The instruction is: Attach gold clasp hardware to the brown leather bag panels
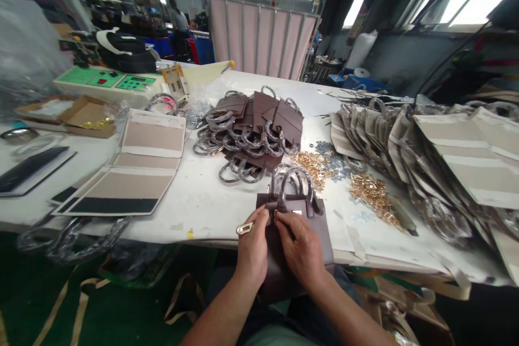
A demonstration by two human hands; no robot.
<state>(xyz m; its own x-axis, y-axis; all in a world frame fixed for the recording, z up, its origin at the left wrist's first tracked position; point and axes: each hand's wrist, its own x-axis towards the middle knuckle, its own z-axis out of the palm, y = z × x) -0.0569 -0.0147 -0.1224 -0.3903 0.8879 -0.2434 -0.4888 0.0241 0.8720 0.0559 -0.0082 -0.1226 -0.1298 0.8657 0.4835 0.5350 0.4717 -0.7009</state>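
Observation:
A small dark brown handbag (329,232) rests against the table's front edge, its plastic-wrapped handles (298,175) standing up. My left hand (253,246) is closed at the bag's upper left, on a strap whose gold metal end plate (244,228) sticks out to the left. My right hand (302,243) is closed in a pinch on a small gold fitting (276,215) at the upper front of the bag. Both hands' fingertips are close together there. A bright metal plate (297,212) shows on the bag just above my right hand.
Brown bag pieces with wrapped handles (259,113) are piled ahead. Gold fittings (312,167) lie to their right, with more gold fittings (373,194) farther right. Stacked beige-lined panels (458,140) fill the right side. An opened panel (138,173) lies left, near a cardboard box (91,113).

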